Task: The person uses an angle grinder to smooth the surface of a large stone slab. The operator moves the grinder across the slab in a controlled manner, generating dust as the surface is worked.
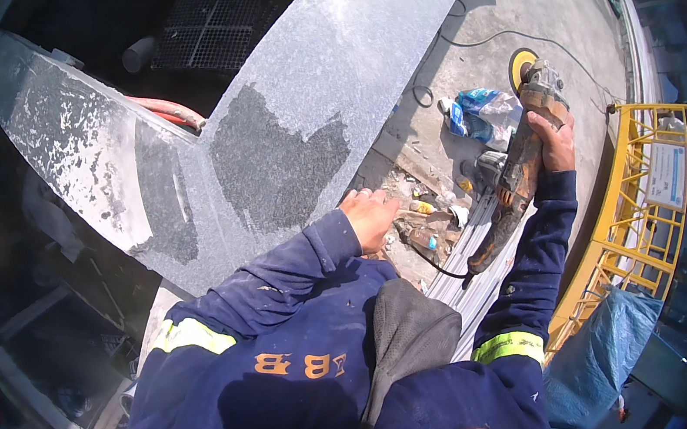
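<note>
1 angle grinder (515, 182) in the right hand (557, 142)

The person's right hand is closed around the grinder body, just below its metal head; the fingers are wrapped on it. The grinder is to the right of the large grey panel (382, 20), well apart from it, with the yellow disc (521, 67) at the upper end and the black cord (434, 265) at the tail.

The left hand (370, 218) is at the right edge of the panel, back side up. Its fingers are a little bent, with narrow gaps between them; the palm is hidden, so it cannot be told whether they hold the edge.

On the panel, 1 dark patch (274, 158) lies near the left hand. Between the 2 hands, small debris (428, 203) lies on the ground. Near the disc is a blue and white plastic bag (492, 115). Farther right stands a yellow metal frame (626, 241), with a blue sheet (601, 362) at its lower end.
</note>
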{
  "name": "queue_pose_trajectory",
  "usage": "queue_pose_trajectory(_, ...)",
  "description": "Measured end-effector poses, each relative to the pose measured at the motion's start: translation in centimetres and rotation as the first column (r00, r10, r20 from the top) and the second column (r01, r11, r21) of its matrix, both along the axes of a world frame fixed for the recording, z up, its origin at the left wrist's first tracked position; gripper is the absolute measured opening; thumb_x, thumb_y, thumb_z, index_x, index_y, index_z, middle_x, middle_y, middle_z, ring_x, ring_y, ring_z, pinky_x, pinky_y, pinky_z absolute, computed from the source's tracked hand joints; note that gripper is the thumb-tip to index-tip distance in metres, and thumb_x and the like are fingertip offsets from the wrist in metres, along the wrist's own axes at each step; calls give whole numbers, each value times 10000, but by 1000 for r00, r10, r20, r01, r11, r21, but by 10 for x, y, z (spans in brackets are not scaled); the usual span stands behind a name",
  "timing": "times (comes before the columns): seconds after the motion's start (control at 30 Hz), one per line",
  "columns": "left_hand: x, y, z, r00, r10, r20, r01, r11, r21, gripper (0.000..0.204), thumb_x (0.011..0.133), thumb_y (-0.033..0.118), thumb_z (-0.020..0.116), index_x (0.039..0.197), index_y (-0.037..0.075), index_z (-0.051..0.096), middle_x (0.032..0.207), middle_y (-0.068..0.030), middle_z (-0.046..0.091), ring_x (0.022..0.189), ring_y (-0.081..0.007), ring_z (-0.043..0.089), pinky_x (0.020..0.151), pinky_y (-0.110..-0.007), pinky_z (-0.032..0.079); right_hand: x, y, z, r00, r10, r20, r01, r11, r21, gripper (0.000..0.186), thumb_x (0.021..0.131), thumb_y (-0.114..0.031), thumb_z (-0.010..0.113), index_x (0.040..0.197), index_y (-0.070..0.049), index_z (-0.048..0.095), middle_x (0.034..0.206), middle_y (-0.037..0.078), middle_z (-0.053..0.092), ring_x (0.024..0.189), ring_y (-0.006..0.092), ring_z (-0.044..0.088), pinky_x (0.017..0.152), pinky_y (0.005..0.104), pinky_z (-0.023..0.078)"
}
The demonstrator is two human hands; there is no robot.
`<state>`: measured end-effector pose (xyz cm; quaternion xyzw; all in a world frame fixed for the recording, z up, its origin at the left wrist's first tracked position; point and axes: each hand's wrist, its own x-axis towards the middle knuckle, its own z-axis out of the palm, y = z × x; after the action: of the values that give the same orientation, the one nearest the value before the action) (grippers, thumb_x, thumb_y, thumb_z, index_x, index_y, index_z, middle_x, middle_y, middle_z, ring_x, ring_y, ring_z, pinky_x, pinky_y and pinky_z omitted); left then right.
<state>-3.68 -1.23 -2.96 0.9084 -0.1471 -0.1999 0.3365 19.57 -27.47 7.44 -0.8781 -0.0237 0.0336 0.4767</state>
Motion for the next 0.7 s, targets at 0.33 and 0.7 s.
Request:
queue_pose_trajectory(0.33,3,-1,4,998,17,-63,-20,998,-56,507,736,212,756,1178,59,563,1107,-182,581,1096,-363,570,916,-484,428,53,140,32,948,310,-69,-317,932,-177,803,685,-334,804,1289,21,410,1063,149,632,927,226,646,821,338,525)
queue_pose_trajectory(0.7,7,1,10,995,-2,-104,-11,993,-119,496,780,196,718,1216,49,532,1128,-192,571,1099,-376,565,919,-501,418,114,165,10,947,284,-149,-315,909,-271,834,660,-346,813,1297,54,450,1082,169,630,956,259,648,827,343,532)
